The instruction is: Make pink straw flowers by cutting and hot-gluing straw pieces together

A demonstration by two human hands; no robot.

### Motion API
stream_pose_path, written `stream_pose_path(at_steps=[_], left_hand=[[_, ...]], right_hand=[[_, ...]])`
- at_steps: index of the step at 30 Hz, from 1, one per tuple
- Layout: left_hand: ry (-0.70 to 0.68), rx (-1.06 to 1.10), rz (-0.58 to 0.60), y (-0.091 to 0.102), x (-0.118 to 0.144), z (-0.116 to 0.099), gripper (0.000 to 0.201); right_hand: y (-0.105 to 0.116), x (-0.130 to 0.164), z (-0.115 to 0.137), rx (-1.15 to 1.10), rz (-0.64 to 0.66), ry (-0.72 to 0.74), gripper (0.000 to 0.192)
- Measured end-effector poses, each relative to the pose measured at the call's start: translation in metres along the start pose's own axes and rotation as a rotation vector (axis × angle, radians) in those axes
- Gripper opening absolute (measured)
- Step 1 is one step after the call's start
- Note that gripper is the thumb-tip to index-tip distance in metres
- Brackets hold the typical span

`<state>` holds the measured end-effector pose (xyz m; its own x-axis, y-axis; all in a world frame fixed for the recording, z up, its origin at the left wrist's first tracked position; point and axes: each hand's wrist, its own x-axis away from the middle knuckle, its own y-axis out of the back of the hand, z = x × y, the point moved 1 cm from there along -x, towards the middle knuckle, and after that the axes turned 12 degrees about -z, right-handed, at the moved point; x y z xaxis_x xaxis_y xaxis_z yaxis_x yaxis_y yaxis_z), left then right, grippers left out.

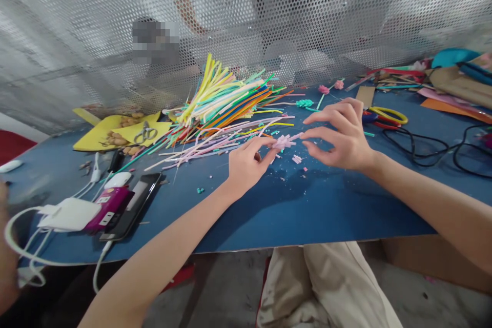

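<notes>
My left hand (250, 163) pinches a lilac pipe-cleaner flower (285, 141) between thumb and fingertips, just above the blue table. The flower has many short fuzzy spikes pointing rightward. My right hand (340, 136) is at its right end, fingers curved and apart; a fingertip is at the outermost spike, and whether it touches I cannot tell. Beneath the flower lie short lilac clippings (296, 159) and tiny scraps. Long lilac pipe cleaners (207, 148) are spread left of my hands.
A big bundle of coloured pipe cleaners (226, 97) lies behind. Scissors (146, 134) rest on yellow sheets (96, 134). Yellow-handled pliers or scissors (390, 115) and a black cable (413, 151) are at right. A phone (134, 205) and white charger (71, 213) lie left. Perforated metal (249, 25) stands behind.
</notes>
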<state>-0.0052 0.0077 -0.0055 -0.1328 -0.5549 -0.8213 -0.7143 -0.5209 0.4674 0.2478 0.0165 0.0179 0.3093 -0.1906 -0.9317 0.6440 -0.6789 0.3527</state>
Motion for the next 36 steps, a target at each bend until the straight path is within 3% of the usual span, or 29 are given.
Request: stream_pose_path(at_steps=[9, 15, 36], left_hand=[[-0.004, 0.003, 0.038, -0.0002, -0.0009, -0.0007, 0.02], [-0.031, 0.009, 0.04, -0.0007, -0.0004, -0.0001, 0.018], [-0.053, -0.007, 0.069, 0.0004, -0.0011, -0.0016, 0.017]], right_hand=[[-0.0059, 0.003, -0.0011, -0.033, 0.076, 0.029, 0.018], [-0.0077, 0.0039, -0.0013, -0.038, 0.111, 0.071, 0.01], [-0.0102, 0.0052, 0.0051, -0.007, 0.128, -0.014, 0.009]])
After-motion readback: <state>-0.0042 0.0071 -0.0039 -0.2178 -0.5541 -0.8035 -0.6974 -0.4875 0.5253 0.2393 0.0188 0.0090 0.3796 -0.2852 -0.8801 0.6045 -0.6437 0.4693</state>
